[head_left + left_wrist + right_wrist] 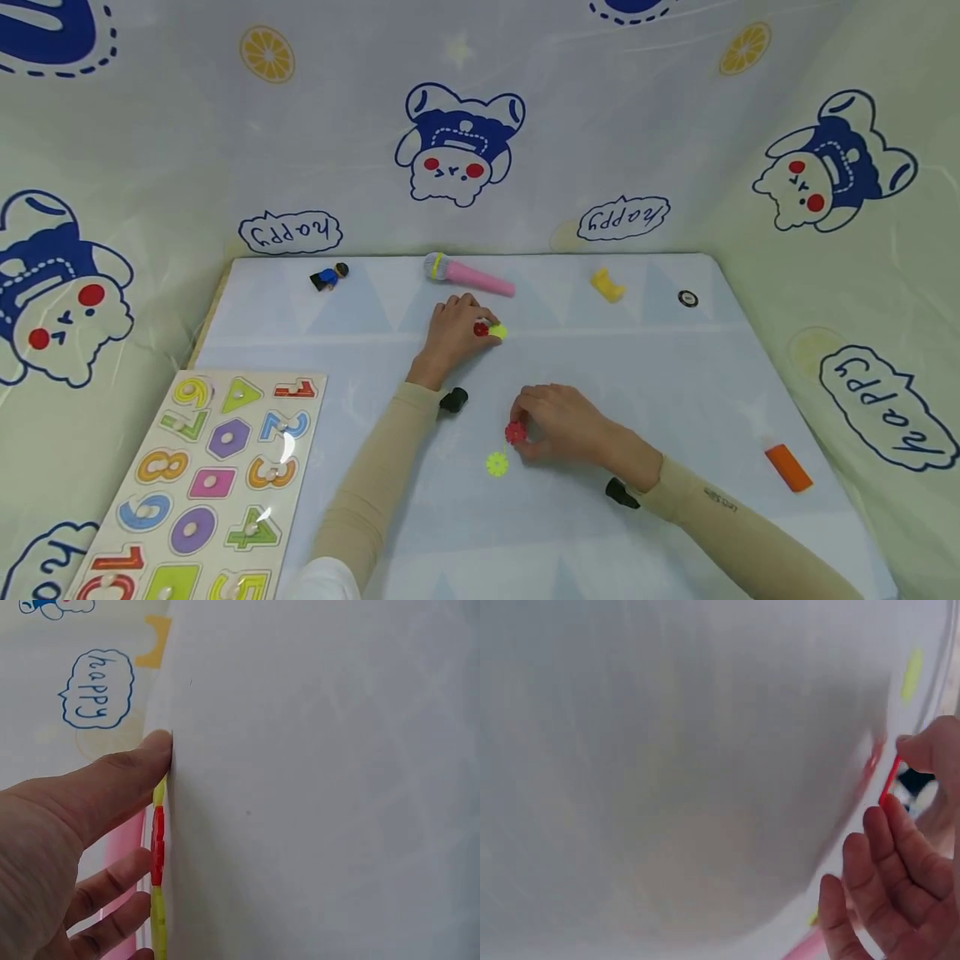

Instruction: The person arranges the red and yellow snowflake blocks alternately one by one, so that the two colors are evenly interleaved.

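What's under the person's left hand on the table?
Under the left hand lie flat toy discs, one red disc beside a yellow disc, fingertips resting on them. Whether more pieces sit beneath the palm is hidden.

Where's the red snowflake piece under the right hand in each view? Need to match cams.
Head: red piece at centre, at the right hand fingers, above the yellow piece.
Left wrist: not in it; the red-yellow strip there sits by the left hand.
Right wrist: thin red edge at right, by the fingers.
Shared landmark: pink microphone.
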{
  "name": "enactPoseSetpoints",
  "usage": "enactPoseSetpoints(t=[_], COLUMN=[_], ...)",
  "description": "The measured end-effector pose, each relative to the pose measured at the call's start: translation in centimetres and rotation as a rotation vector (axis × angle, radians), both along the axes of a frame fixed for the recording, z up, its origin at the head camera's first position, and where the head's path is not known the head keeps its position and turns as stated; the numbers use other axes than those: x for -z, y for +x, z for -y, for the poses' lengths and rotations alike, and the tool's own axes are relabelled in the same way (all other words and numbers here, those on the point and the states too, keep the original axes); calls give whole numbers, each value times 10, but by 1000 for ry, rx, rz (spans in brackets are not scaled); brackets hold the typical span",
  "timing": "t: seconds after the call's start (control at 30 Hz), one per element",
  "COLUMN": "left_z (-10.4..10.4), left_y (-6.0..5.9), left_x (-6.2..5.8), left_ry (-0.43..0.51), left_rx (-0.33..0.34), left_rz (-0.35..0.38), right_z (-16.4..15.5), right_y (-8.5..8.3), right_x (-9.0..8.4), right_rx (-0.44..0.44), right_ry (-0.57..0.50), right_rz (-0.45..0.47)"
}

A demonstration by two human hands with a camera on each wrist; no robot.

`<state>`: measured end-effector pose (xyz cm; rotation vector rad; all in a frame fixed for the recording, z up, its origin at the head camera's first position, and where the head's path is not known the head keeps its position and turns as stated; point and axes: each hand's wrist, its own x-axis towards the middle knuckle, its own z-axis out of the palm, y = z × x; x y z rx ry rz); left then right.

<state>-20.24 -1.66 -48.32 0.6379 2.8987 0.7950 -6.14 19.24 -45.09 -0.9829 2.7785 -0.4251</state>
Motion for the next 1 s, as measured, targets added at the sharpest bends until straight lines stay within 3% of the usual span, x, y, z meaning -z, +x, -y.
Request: enactPoseSetpoints(t=[0.23, 0.47, 0.67, 1.0], left_z=[-1, -2, -2, -2], left_y=[-2, 2, 4, 3], left_x=[1, 3, 3, 1], left_ry=[-13, -25, -35, -29], left_rx=[8, 8, 3, -4], left_rz=[-14, -13, -32, -29], right_z=[-2, 1, 6, 1], right_y=[-62, -110, -128, -137], right_x=[-15, -10, 0, -2], right_rx=[196, 306, 330, 375], right_ry=[-31, -29, 30, 20], right_rz=[51, 64, 99, 145])
